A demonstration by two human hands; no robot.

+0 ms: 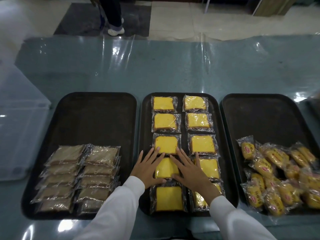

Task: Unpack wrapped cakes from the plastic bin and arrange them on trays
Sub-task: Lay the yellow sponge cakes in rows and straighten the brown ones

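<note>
We see three dark trays side by side on a desk (pixel 173 66) covered in shiny clear film. On the middle tray (pixel 146 129) wrapped yellow cakes (pixel 195 103) lie flat in two columns, running from 12 o'clock down to 6 o'clock.

Our left hand (pixel 147 168) lies flat with straight, spread fingers at the left edge of one yellow cake (pixel 166 168) in the left column, its fingertips reaching the wrapper of the cake above. Our right hand (pixel 188 172) is also flat and spread, pressing on the right side of that same cake and the edge of its neighbour in the right column. Neither hand grips anything; the thumbs point toward each other below the cake. Both arms wear white sleeves (pixel 121 205).

At 9 o'clock, the left tray (pixel 97 118) carries brown wrapped cakes (pixel 102 155), stacked in two overlapping columns on its near half. At 3 o'clock, the right tray (pixel 259 118) holds a loose heap of small yellow packets (pixel 263 168) with red labels.

A clear plastic bin (pixel 19 135) stands at the far left of the desk. At 12 o'clock, beyond the desk, a person's legs (pixel 112 14) stand on the tiled floor.
</note>
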